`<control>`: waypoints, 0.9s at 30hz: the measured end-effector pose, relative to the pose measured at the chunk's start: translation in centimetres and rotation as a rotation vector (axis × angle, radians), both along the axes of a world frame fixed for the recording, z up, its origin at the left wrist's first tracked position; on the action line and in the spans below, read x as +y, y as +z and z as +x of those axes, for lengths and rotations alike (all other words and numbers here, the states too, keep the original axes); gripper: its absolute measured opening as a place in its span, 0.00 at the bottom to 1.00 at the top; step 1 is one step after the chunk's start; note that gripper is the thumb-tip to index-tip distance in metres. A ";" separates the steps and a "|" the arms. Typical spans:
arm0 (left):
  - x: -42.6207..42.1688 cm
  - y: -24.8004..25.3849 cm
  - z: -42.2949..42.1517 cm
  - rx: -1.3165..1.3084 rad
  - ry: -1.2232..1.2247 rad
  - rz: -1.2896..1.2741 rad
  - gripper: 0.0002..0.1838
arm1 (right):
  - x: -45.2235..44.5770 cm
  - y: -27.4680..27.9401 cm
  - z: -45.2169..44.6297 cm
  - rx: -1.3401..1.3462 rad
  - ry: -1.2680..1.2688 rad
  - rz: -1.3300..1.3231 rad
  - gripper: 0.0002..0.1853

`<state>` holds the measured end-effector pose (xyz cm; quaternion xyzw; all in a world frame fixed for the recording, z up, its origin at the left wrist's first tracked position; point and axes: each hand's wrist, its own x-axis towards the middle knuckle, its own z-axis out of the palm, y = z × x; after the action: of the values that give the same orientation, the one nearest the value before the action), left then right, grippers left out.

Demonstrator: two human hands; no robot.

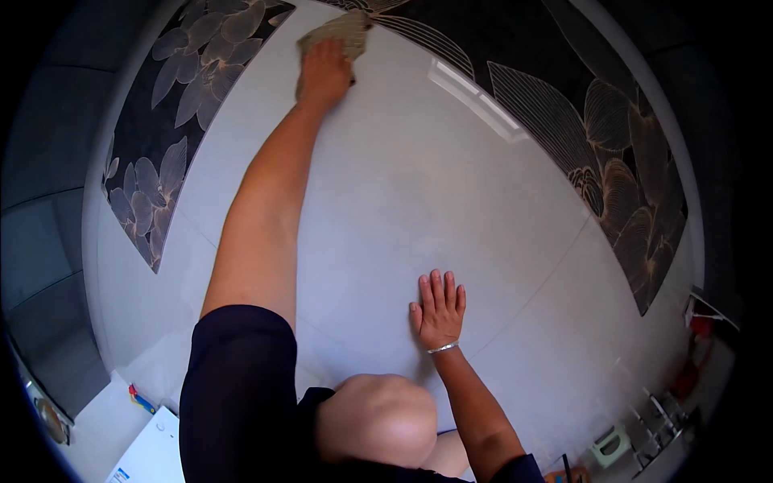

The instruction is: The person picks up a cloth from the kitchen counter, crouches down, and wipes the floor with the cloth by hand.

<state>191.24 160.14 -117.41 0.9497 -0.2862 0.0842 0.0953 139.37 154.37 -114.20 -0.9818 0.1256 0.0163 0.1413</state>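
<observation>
My left hand [325, 79] is stretched far forward at the top of the view and presses a greenish-brown cloth [351, 34] against the glossy white surface [403, 193]. The cloth shows around the fingers, beside the edge of a dark floral panel. Lower down, right of centre, my right hand [440, 312] lies flat on the same white surface, palm down, with its fingers spread and nothing in it. A silvery bracelet [443, 348] circles its wrist.
Dark panels with pale flower patterns stand at the left [173, 105] and right [620, 161]. My bare knee [378, 419] is at the bottom centre. A white box [153, 451] lies bottom left; a pale green stool [612, 445] and metal racks stand bottom right.
</observation>
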 end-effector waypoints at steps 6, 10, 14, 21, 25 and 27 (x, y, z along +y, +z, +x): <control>-4.9 3.2 -9.8 0.226 -0.387 -0.265 0.23 | 0.1 0.3 0.2 0.015 0.004 0.013 0.30; -1.5 1.7 -14.4 0.079 -0.589 -0.151 0.26 | 0.1 0.7 0.3 0.017 -0.011 0.016 0.29; -0.2 3.9 -9.3 0.141 -0.276 0.106 0.31 | -0.1 0.6 0.1 0.009 -0.025 0.031 0.30; -2.8 -1.4 -0.9 -0.045 0.047 0.069 0.34 | -0.1 0.6 -0.1 0.062 -0.042 0.107 0.31; -9.8 0.4 -11.3 -0.055 -0.303 0.025 0.30 | -0.1 0.5 0.0 0.065 -0.037 0.109 0.31; -12.5 1.3 -17.3 -0.008 -0.425 -0.141 0.27 | -0.1 0.6 -0.2 0.060 -0.036 0.103 0.31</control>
<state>173.97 147.67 -116.09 0.8588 -0.4734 0.0858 0.1761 139.19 154.23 -113.57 -0.9699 0.1465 0.0497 0.1879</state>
